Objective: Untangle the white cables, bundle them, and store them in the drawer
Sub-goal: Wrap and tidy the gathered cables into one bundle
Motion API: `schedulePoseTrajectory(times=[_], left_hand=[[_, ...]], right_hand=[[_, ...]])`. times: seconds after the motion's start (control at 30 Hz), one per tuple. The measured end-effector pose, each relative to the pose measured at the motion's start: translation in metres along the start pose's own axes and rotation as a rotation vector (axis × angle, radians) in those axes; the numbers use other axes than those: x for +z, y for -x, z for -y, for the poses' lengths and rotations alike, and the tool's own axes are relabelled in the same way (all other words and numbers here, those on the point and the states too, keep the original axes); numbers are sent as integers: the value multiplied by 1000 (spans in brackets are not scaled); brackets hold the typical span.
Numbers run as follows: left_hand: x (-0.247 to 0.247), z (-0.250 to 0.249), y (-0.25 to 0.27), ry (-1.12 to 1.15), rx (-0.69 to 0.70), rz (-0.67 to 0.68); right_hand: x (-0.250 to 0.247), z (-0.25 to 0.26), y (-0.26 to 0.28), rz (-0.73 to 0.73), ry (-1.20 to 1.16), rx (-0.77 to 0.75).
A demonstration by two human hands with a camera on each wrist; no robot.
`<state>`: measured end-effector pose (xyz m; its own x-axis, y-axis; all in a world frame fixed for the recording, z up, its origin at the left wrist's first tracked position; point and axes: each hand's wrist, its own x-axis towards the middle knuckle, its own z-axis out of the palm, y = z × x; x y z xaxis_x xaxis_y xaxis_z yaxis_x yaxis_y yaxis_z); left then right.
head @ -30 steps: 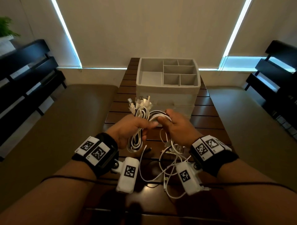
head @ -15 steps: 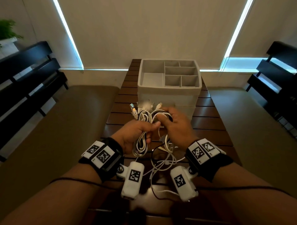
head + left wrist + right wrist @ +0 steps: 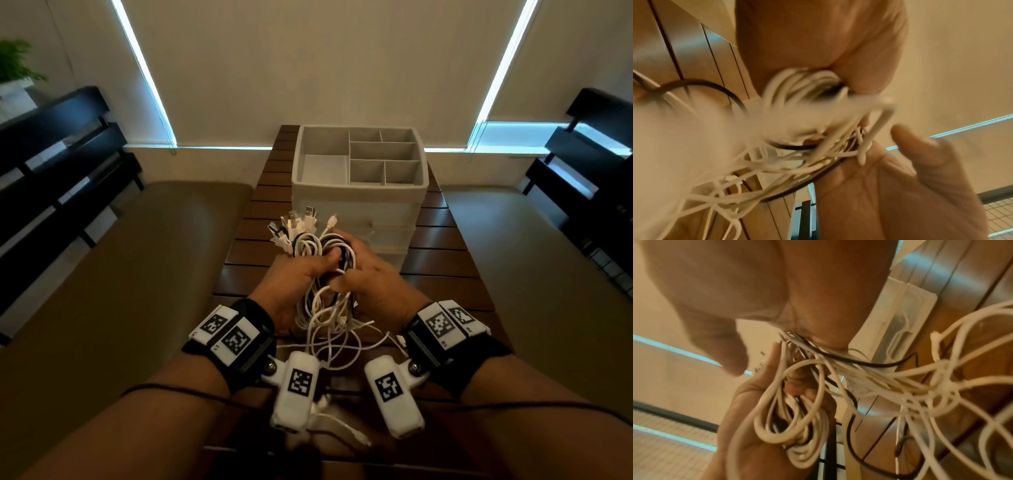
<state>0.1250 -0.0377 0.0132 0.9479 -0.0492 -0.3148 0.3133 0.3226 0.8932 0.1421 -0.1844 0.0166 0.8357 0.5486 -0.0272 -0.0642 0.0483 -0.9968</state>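
Note:
A bundle of white cables (image 3: 310,245), with a black cable mixed in, is held above the table between both hands. Its plugs (image 3: 297,224) fan out at the top. My left hand (image 3: 303,274) grips the folded loops, thumb over them. My right hand (image 3: 359,274) pinches the strands beside it. Loose tangled tails (image 3: 337,330) hang below toward the wrists. The left wrist view shows cables (image 3: 803,81) under my left hand (image 3: 818,40). In the right wrist view, coiled loops (image 3: 795,421) lie in my left palm (image 3: 750,426). The white drawer unit (image 3: 390,219) stands just behind.
The drawer unit carries a divided organiser tray (image 3: 423,186) on top. It stands on a dark slatted wooden table (image 3: 442,246). Padded benches (image 3: 154,274) flank the table, with black shelving (image 3: 61,144) at both sides.
Both hands have lifted the bundle and drawn closer together. The hanging tails have come up off the table and gathered under the hands.

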Motion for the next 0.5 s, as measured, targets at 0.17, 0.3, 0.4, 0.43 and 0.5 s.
schedulePoseTrajectory(times=[0.17, 0.3, 0.4, 0.43, 0.5], left_hand=[[-5, -8, -1, -144, 30, -4], [-9, -14, 2, -351, 60, 16], [-11, -17, 3, -433, 80, 72], [-13, -17, 0, -457, 96, 67], [-17, -16, -5, -485, 137, -43]], right_hand=[[-12, -1, -7, -111, 391, -10], [-26, 2, -13, -119, 650, 20], [-33, 6, -12, -161, 539, 41], [-35, 7, -11, -174, 526, 51], [-41, 10, -11, -131, 575, 70]])
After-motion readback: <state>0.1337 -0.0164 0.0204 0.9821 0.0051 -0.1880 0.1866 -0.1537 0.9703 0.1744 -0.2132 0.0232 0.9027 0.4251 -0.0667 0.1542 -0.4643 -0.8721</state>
